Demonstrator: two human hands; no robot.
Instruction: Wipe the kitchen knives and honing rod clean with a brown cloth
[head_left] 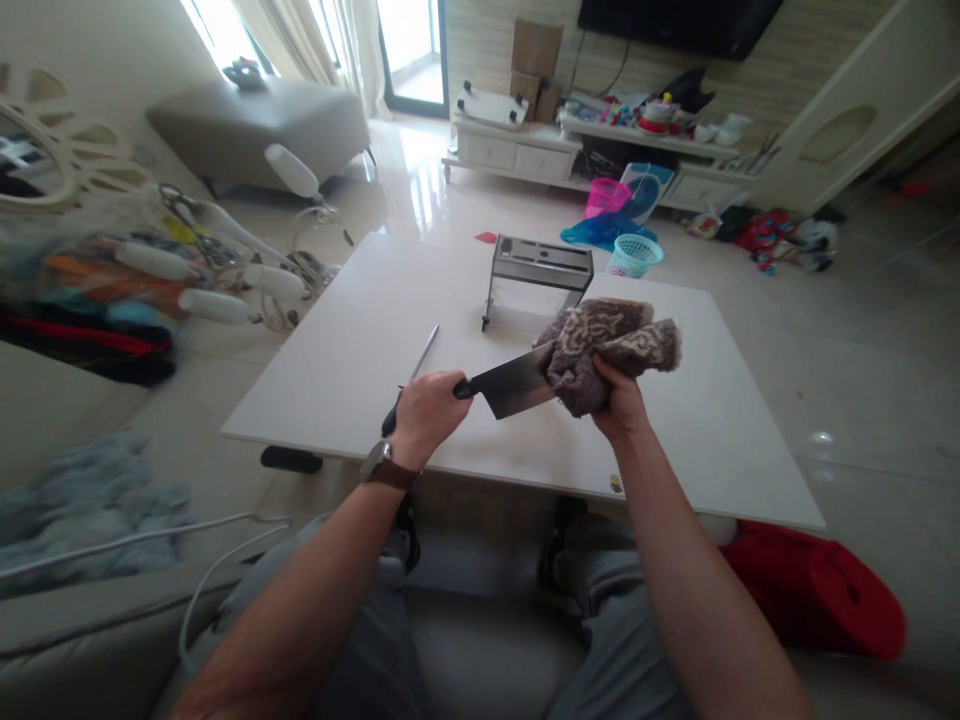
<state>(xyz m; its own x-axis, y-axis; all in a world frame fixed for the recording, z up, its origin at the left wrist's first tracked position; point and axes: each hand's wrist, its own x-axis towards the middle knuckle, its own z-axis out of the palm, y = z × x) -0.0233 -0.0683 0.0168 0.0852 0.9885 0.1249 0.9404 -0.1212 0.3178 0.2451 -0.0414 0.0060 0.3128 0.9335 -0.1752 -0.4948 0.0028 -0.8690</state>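
My left hand (433, 410) is closed round the black handle of a cleaver (517, 385), held above the front of the white table (322, 390). In my right hand (621, 398) is a bunched brown patterned towel (600, 340), which covers the far end of the blade. Beneath and beside my left hand lies a sharpening steel (424, 355), its dark handle partly hidden by that hand. Beyond the towel stands a knife block (544, 258) with slots in its dark top and clear sides; its lower right corner is hidden behind the towel.
On the floor behind the table are a pink basket (606, 197), a light blue basket (634, 256) and a blue plastic bag (600, 230). A lamp with several white shades (217, 305) stands close to the table's left edge. A red object (821, 595) sits at lower right.
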